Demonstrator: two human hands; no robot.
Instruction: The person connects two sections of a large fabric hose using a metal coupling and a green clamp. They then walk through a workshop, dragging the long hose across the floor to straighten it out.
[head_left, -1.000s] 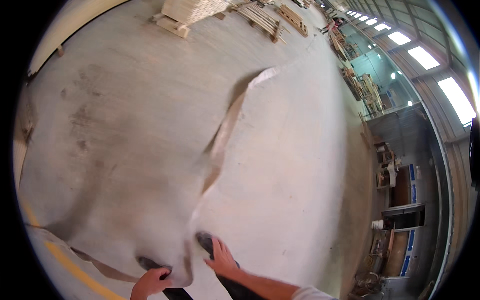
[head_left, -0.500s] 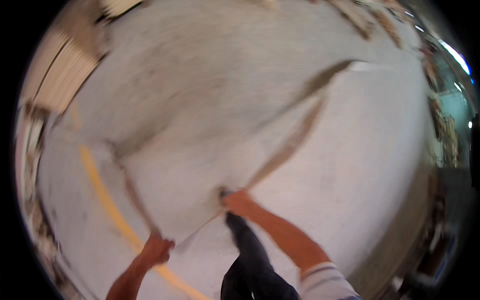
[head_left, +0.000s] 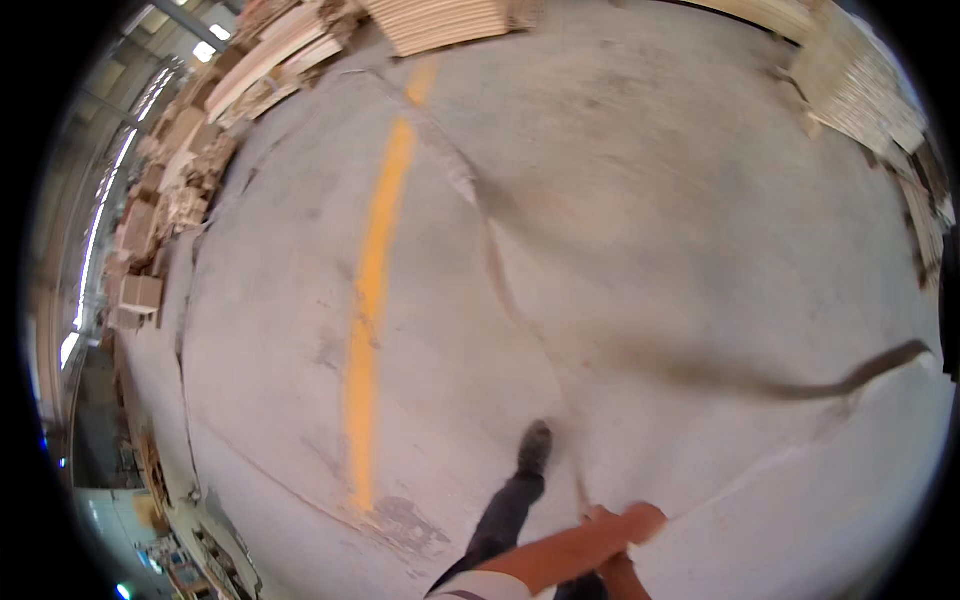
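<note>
A long, thin, pale sheet, seemingly see-through, trails over the floor; its exact kind cannot be made out. One narrow edge of it runs from the upper middle down to my hands, and another stretches away to the right. My left forearm reaches across from the lower left, and my left hand is closed where the right-hand edge arrives. Right beside it and partly behind, my right hand is closed at the lower end of the other edge. The left arm and blur hide most of my right fingers.
Grey concrete floor carries a yellow painted line. Stacked boards stand at the far side, timber piles at the left, and a pale stack at the far right. My dark shoe is on the floor.
My view has swung round, so the yellow line now lies nearer the middle. My hands, formerly well apart with an edge taut between them, have come together at the lower right.
</note>
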